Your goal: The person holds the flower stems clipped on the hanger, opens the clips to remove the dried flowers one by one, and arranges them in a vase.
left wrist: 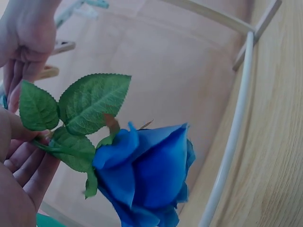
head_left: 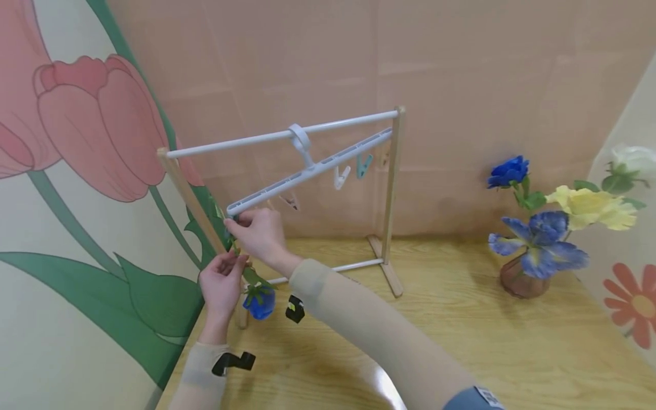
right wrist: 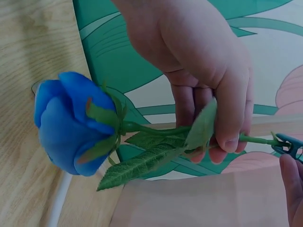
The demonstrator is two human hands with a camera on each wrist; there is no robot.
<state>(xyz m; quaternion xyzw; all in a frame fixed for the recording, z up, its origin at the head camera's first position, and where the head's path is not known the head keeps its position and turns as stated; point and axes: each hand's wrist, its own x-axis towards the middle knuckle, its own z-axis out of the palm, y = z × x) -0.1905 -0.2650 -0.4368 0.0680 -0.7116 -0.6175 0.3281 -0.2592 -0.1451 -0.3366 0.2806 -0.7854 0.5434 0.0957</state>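
A blue artificial rose [head_left: 260, 303] hangs bloom-down below the low left end of the white clip hanger [head_left: 277, 189]. My left hand [head_left: 220, 286] pinches its green stem between thumb and fingers, beside the leaves [right wrist: 142, 165]. In the right wrist view the stem's far end meets the mouth of a dark teal clothespin [right wrist: 288, 144]. At that end of the hanger, my right hand [head_left: 262, 234] grips the clothespin with thumb and fingers, covering much of it in the head view.
The hanger hangs tilted from a rack's white top bar [head_left: 348, 123]. A white clothespin [head_left: 341, 177], a light teal clothespin [head_left: 364, 165] and others dangle along it. A brown vase [head_left: 523, 279] with artificial flowers stands right on the wooden table [head_left: 451, 330]. A painted wall [head_left: 92, 228] borders the left.
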